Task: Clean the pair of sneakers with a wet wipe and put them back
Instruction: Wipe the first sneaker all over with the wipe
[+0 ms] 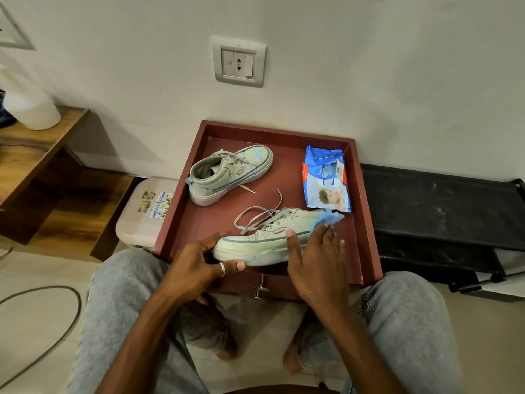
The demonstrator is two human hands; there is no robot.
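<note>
Gripping the near sneaker at its left end: left hand, fingers curled over the upper, ringed thumb along the sole. Right hand: fingers spread, nearly straight, pressing a blue wet wipe onto the same sneaker's upper. Location: front rim of the red tray. Second sneaker: tray's back left, apart. Wipe packet: back right, beside the right wall. Bare tray floor between the sneakers.
</note>
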